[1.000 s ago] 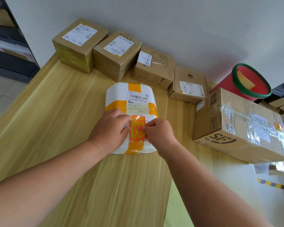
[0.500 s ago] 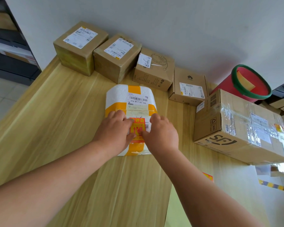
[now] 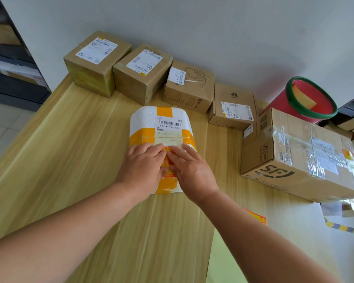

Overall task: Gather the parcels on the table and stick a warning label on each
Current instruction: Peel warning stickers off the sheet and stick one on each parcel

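Two bare forearms reach in over the near edge of the wooden table [image 3: 70, 160]. Just right of the right forearm, toward the near right part of the table, lies an orange-and-red sticker sheet [image 3: 256, 218], partly hidden by the arm.

In the middle of the table both hands lie side by side on the near half of the white parcel [image 3: 149, 121], a padded packet banded with yellow tape that lies flat with a barcode slip on its far half. The left hand [image 3: 142, 168] is spread flat, fingers straight and pointing away, pressing down on the parcel. The right hand [image 3: 192, 170] is flat in the same way, its fingers angled in so that the fingertips of both hands almost meet. Between and under them sits the warning label [image 3: 168, 160], red and orange, with only a narrow strip of it showing.

At the right edge stands a big cardboard box [image 3: 294, 160], wrapped in clear tape, with a dark logo on its near side and a small orange sticker on top near its right end.

Along the far edge, against the wall [image 3: 213, 37], four small brown boxes stand in a row, close together: the left box [image 3: 94, 64], the second box [image 3: 141, 74], the third box [image 3: 189, 86] and the low fourth box [image 3: 233, 107], each with a white slip on top. Past the far right corner is a red bucket [image 3: 307, 99] with a green rim.
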Tool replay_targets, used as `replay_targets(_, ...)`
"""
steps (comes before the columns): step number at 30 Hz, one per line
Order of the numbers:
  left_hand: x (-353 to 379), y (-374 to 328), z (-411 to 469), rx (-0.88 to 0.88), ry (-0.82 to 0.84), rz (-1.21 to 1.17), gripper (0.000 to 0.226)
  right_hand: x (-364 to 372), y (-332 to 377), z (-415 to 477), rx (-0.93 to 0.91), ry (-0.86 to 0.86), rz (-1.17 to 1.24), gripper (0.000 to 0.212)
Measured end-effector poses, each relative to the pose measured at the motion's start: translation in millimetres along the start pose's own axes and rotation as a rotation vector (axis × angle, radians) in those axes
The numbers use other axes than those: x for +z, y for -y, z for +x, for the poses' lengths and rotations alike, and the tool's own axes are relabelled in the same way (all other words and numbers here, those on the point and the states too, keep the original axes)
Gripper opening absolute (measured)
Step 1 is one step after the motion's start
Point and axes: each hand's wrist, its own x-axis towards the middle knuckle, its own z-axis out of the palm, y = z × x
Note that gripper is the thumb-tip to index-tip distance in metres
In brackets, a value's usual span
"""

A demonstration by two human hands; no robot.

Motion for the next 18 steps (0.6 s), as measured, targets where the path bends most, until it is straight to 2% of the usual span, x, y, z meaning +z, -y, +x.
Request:
replay_targets(4,3.2,2.1,-9.9,0.058,0.012,0.043,0.047,5.1,-1.8,-12.9,0.004,-0.023,-0.04,0.04)
replay_targets(8,4.1,4.2,-8.6,0.048,0.046,0.052,0.052,2.3,-0.8,-12.5,0.016,0.04,-0.041,0.042)
replay_targets(12,-4.7,0.3,-20.5,0.156,0.04,0.056,0.046,1.8,2.5,-28.5,-0.084,-0.007,-0.1,0.044)
replay_targets(14,-2.3,1.7,-27.1,0.2,0.006,0.071,0.044,5.4,1.9,-36.6,-0.106,0.022,-0.102,0.044)
replay_targets(18,-2.9,0.1,-25.6,0.19,0.081,0.048,0.044,3.7,-1.1,-34.8,-0.109,0.107,-0.115,0.046)
